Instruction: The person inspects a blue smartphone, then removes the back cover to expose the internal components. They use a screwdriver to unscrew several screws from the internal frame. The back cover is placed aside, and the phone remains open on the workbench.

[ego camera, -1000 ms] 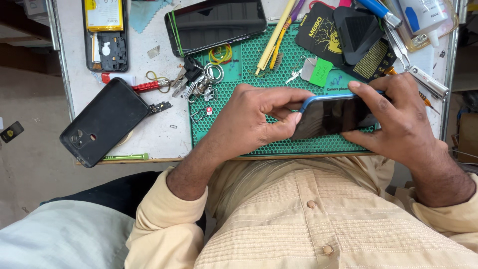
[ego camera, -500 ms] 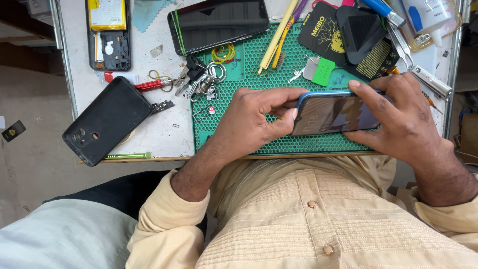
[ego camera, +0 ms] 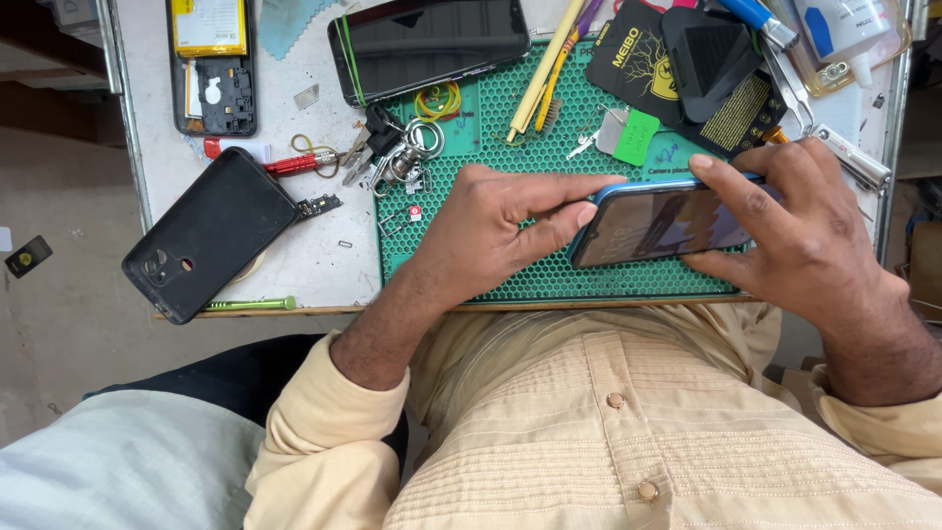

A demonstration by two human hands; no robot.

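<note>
1. Since a second ago, the blue-edged phone (ego camera: pixel 665 224) has tilted so more of its screen faces up, though both hands keep their grip on it above the green perforated mat (ego camera: pixel 510 128).
2. Left hand (ego camera: pixel 491 231) curls round the phone's left end, thumb along the top edge, fingers pressed to the side.
3. Right hand (ego camera: pixel 785 231) clamps the right end, index finger stretched over the top edge (palm hides that end).
4. Black phone case (ego camera: pixel 208 236) lies camera-side up on the white table (ego camera: pixel 324 257), well left.
5. Black card with yellow tree emblem (ego camera: pixel 638 59) sits on the mat's far edge.
6. Green tag (ego camera: pixel 636 137) lies just below it.
</note>
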